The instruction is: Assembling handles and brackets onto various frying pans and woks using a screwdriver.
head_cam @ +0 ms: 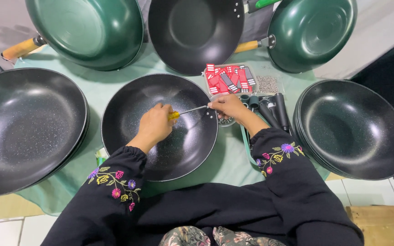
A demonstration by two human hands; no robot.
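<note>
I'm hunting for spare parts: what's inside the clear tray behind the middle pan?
The clear tray holds red, white and black striped packets beside small grey pieces. Anything beneath the packets is covered.

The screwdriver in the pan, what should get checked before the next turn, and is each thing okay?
1. Left hand grips the screwdriver by its yellow handle: ok.
2. Screwdriver tip at the rim of the middle black wok pan, by the right hand: ok.
3. Tip seated in a screw head: cannot tell, fingers hide it.
4. Right hand steadies the rim: ok.
5. Black handles lie close, beside the right wrist: ok.
6. Pan sits flat on the green cloth: ok.
</note>
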